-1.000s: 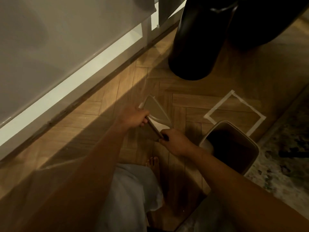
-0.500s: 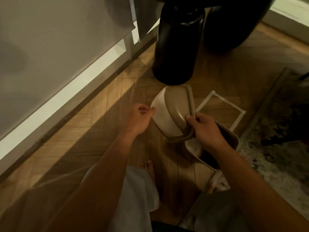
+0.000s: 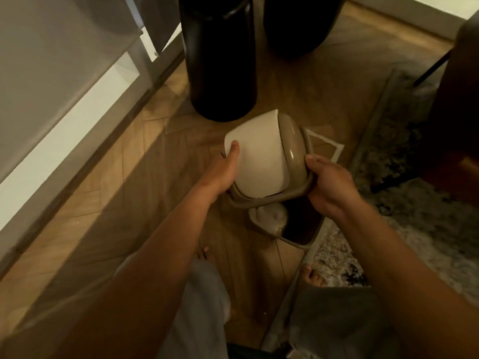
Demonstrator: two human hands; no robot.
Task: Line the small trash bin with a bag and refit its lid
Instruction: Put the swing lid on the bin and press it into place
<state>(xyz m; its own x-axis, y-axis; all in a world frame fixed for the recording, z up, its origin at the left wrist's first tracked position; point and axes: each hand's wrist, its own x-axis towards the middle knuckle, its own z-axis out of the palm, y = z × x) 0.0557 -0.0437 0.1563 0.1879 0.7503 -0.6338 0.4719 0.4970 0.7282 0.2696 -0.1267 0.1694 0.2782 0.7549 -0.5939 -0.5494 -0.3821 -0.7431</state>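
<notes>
Herringbone wood floor [image 3: 160, 161], rug [image 3: 404, 203] at right edge, tall black vessel [image 3: 220, 60] just behind. Both hands grip lid [image 3: 261, 156], held tilted over open bin [image 3: 298, 226]: left hand [image 3: 225, 169] on white flap, right hand [image 3: 329, 185] on frame. Bin interior dark w/ pale bag material [image 3: 272, 218] at left side. Tape outline [image 3: 334, 149] behind lid.

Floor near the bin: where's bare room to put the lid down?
Open wood floor left of the lid, between the white baseboard and the left hand. Crowded: the black vase behind, the rug right, and feet near the bin.
</notes>
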